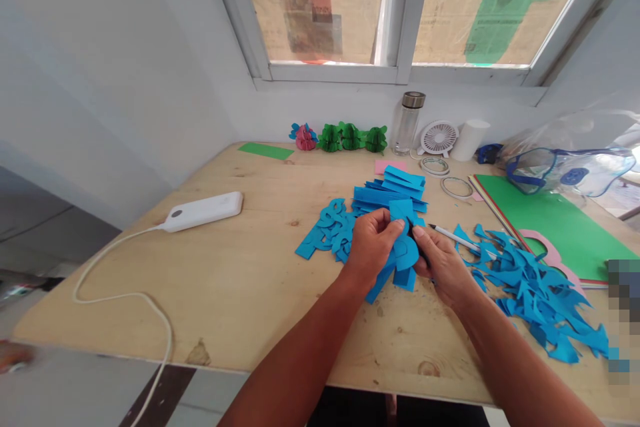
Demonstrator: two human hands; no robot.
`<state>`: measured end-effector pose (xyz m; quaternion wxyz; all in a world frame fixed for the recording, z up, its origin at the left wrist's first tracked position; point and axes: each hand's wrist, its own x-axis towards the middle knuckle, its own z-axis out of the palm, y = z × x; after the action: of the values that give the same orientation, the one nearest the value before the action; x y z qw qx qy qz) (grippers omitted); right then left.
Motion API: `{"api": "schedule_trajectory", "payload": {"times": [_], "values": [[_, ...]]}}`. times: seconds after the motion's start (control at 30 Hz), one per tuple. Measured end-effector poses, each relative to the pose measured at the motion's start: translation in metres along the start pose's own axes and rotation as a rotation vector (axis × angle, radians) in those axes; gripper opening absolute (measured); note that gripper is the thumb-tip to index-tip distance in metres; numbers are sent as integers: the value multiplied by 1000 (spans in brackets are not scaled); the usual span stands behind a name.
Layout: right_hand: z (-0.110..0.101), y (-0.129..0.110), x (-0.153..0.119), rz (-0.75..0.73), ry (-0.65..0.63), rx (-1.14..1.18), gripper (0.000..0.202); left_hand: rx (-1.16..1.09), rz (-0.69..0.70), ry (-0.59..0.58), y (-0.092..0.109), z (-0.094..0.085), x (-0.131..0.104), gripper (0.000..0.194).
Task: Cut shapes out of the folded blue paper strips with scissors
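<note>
My left hand [373, 240] pinches a blue paper piece [404, 252] with a rounded, partly cut outline. Close against its right edge, my right hand [443, 260] is closed around a dark tool, mostly hidden by the fingers, perhaps scissors. Behind the hands lies a stack of folded blue strips [380, 197]. Curved blue cut-outs [333, 227] are heaped to the left. Blue scraps [535, 287] spread over the table on the right, with a white pen [455, 237] at their upper left edge.
On the wooden table [240, 287] are a white power bank [205, 211] with a cable, green paper sheets [565, 220], tape rolls [457, 187] and a pink cut-out [543, 247]. Along the wall stand green paper ornaments [350, 137], a bottle [407, 123] and a small fan [439, 138].
</note>
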<state>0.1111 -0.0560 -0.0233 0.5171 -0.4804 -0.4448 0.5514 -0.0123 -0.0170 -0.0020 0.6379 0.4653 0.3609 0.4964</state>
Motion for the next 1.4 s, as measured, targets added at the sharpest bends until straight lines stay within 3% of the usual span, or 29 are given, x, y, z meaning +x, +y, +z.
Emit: {"api": "schedule_trajectory", "payload": {"times": [1.4], "values": [[0,-3,0,15,-4,-31,42,91,43,17,1,-1,2,31]]}}
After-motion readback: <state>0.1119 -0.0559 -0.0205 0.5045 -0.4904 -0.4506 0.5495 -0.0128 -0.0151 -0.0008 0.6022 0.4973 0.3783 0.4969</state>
